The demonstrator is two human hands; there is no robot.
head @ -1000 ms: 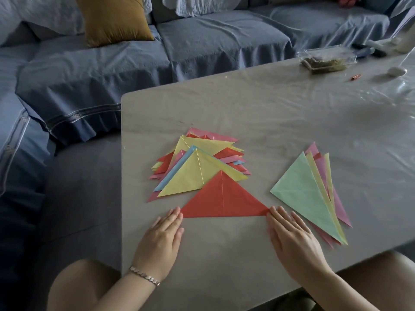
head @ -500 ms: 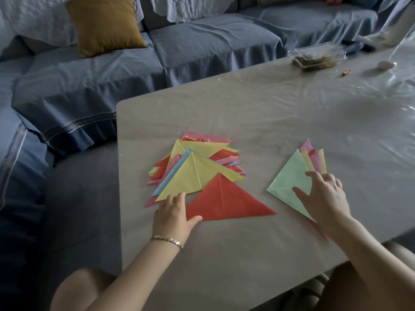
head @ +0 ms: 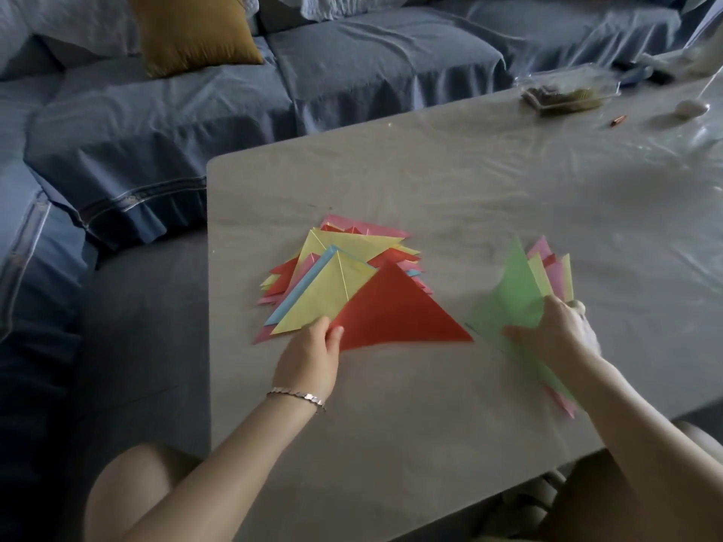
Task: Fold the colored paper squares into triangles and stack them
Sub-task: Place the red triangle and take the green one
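The left hand (head: 309,359) grips the red triangle (head: 395,311) by its near left corner, with the thumb (head: 335,335) lying on top of the paper and the other fingers hidden under it. From that corner the triangle spreads away from the hand and to its right. Its long edge runs toward the right hand (head: 559,334) and its far right tip stops just short of that hand's paper.

The triangle's left part overlaps the pile of folded triangles (head: 352,244), which sits just beyond the left hand's knuckles. A yellow triangle (head: 324,295) tops the pile, with blue, pink and red edges fanning out beneath it.

The right hand pinches a green sheet (head: 512,295), thumb on its face and a fingertip showing past its far edge. The sheet is blurred and rises ahead of the hand. Just behind it, touching the hand's fingers, lies a stack of sheets (head: 553,273) in pink and yellow. More pink corners of that stack stick out under the right forearm.

Everything rests on a pale table (head: 430,189). A silver bracelet (head: 297,395) circles the left wrist.

Far beyond the right hand stand a clear plastic box (head: 567,93), its contents too blurred to tell, a small orange item (head: 619,120) and a white rounded object (head: 691,108). Well beyond the left hand runs a blue sofa (head: 371,60) with a mustard cushion (head: 191,29).
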